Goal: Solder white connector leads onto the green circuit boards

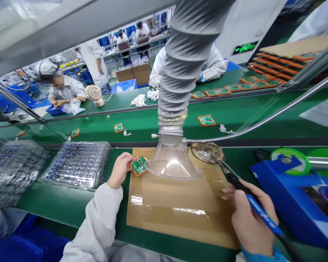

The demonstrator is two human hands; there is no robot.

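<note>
Between the thumb and fingers of my left hand [121, 168] is a green circuit board [138, 166] with an orange edge, held tilted above the brown cardboard sheet [177, 214]. It is just left of the clear fume hood [171, 158]. My right hand [253, 218] grips a soldering iron [258, 209] with a blue and black handle. The iron's tip points up and left, reaching the round tin [207, 153] of silvery bits at the sheet's back right corner. Whether the tip touches those bits, I cannot tell.
A grey ribbed duct [184, 62] hangs down in front of me. Clear trays [78, 163] are stacked at left; a blue solder feeder [295, 196] with green reels stands at right. Behind, a green conveyor [142, 129] carries orange-edged boards [207, 120]. People in white work beyond it.
</note>
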